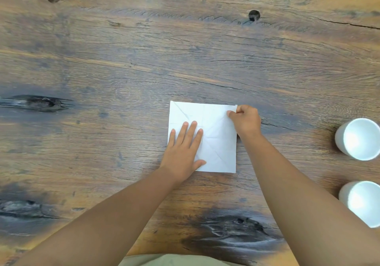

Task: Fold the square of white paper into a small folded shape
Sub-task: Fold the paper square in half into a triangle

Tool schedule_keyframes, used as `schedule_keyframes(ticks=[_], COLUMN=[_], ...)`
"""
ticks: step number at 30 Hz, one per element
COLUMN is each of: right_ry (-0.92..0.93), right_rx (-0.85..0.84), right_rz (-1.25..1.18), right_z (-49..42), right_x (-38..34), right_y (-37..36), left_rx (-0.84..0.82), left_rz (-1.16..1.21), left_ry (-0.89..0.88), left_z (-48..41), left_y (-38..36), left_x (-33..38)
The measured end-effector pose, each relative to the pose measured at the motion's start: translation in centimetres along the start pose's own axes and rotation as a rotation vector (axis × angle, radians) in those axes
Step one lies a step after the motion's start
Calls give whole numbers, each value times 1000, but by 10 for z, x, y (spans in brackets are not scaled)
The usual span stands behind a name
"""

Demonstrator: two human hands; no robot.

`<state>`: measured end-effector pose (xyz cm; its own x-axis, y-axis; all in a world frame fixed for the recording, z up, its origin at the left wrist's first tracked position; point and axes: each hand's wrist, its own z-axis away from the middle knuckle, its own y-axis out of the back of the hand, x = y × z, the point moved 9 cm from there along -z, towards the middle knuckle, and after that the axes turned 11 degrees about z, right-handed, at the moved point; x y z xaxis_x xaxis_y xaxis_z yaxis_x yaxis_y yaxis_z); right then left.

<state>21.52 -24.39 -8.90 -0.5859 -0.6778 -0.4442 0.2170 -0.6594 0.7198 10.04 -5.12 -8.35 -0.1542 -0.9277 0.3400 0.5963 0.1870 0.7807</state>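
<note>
The square of white paper [213, 134] lies flat on the wooden table [144, 64], a little right of the middle of the view and toward the near edge, its surface crossed by creases that run diagonally and straight through its centre. The left hand [184, 152] lies spread out and palm down on the sheet's 7 o'clock part, four fingers [192, 131] extended side by side toward 12 o'clock and reaching about the paper's middle, the thumb splayed out toward 3 o'clock along the near edge; it presses the sheet down and grips nothing. The right hand [245, 119] is curled closed at the paper's 2 o'clock corner, thumb and forefinger pinched together on that corner, the other fingers tucked under into a loose fist, so that the corner is held right at the hand. Both bare forearms reach in from 6 o'clock. Well apart from the paper, at 3 o'clock, stands a white cup [358, 139], and a second white cup [362, 202] stands at 4 o'clock by the right forearm
</note>
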Motion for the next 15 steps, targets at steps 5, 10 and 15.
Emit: schedule_keyframes(ticks=[5,10,15], right_ry=[13,26,163], right_rx=[-5,-19,-17], right_rz=[23,-76,-82], right_z=[0,3,26], right_x=[0,1,-21], right_y=[2,8,23], left_rx=[6,32,-2], left_rz=[2,49,20], left_ry=[2,13,6], left_z=[-1,5,29], left_y=[0,4,-1], left_x=[0,-5,-18])
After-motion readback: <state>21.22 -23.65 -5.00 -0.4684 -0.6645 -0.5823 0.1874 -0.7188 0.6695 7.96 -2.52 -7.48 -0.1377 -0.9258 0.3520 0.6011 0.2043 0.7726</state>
